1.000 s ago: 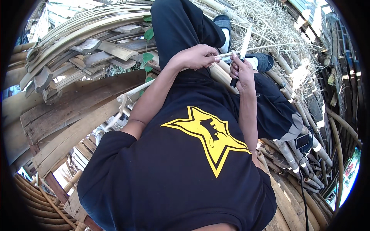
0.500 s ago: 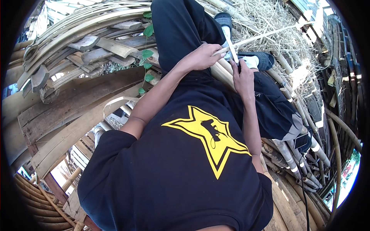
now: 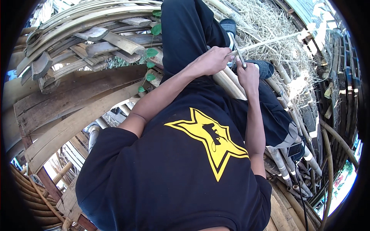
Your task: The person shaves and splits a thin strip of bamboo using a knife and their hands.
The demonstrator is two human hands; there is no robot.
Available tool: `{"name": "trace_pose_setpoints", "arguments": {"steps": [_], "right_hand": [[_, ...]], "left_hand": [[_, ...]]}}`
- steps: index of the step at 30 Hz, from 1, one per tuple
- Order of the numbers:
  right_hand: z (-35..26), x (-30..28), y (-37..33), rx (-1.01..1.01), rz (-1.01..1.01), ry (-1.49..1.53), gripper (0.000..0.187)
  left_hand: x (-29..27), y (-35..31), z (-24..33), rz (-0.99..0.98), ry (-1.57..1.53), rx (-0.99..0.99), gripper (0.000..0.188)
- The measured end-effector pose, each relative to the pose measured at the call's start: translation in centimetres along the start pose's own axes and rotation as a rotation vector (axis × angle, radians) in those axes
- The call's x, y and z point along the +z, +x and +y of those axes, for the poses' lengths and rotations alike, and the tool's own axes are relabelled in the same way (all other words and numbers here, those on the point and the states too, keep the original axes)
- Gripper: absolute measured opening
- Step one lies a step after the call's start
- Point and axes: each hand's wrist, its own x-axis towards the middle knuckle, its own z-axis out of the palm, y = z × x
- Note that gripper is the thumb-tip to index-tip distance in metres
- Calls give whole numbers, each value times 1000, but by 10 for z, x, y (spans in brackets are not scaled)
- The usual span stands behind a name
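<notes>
My left hand [image 3: 216, 61] is closed around the near end of a long, thin bamboo strip [image 3: 273, 41], which runs out to the far right. My right hand [image 3: 248, 75] grips a knife [image 3: 237, 49] by its handle. The blade points away from me and crosses the strip just beside my left fingers; whether its edge touches the strip I cannot tell. Under both hands, between my legs, lies a thick bamboo pole [image 3: 228, 84].
Split bamboo slats [image 3: 115, 40] are stacked at the left, with a green leafy vine [image 3: 151, 63] beside them. Pale shavings [image 3: 266, 23] cover the ground ahead. Bamboo poles [image 3: 279, 163] lie at the right, near a dark phone-like device [image 3: 296, 149].
Both hands have shifted slightly right in view. The knife has turned, its blade now narrow and darker where its bright flat side showed before. The strip stays in my left hand.
</notes>
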Motion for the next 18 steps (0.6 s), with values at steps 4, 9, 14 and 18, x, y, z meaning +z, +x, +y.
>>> {"name": "trace_pose_setpoints", "arguments": {"steps": [4,9,14,18], "right_hand": [[0,2,9,-65,105,-39,36],[11,13,38,-111,209,-61,34],[10,11,47,-120,146,-78,26],[29,24,69,-61,83,-147,26]], "left_hand": [[3,4,-2,50,17,14,24],[4,13,7,67,45,4,24],[7,12,-4,138,75,-12,24],[11,13,-13,107,42,-134,24]]}}
